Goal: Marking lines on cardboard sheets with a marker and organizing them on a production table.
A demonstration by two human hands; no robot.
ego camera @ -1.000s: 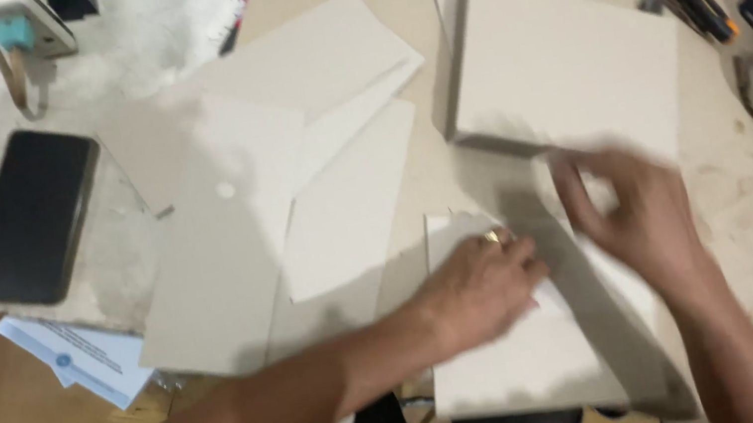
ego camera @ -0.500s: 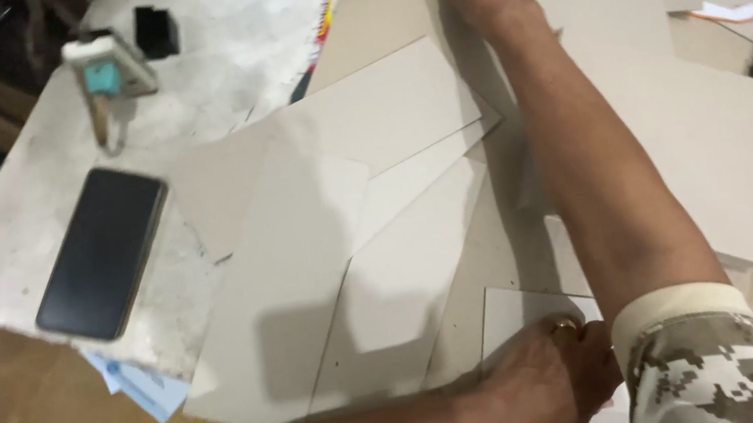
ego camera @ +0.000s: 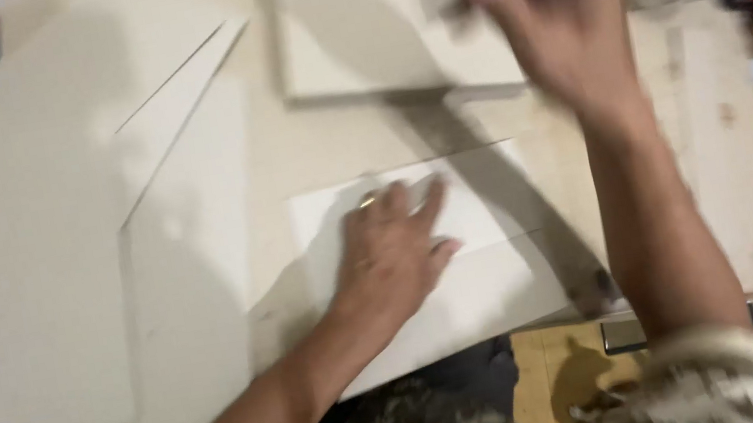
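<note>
Left hand (ego camera: pixel 393 254) pressed flat, fingers spread, on pale cardboard sheet (ego camera: pixel 479 225); right hand (ego camera: pixel 556 12) raised, blurred, grip unclear; cut cardboard pieces (ego camera: pixel 103 265) scattered alongside, work unfinished.

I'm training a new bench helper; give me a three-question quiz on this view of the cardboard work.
1. True or false: the left hand lies flat on a pale cardboard sheet.
2. Where is the right hand? A) raised at the far side of the table B) on the floor
3. Fill in: the right hand's grip is too ____ to judge.

Key: 1 true; 2 A; 3 blurred.
</note>
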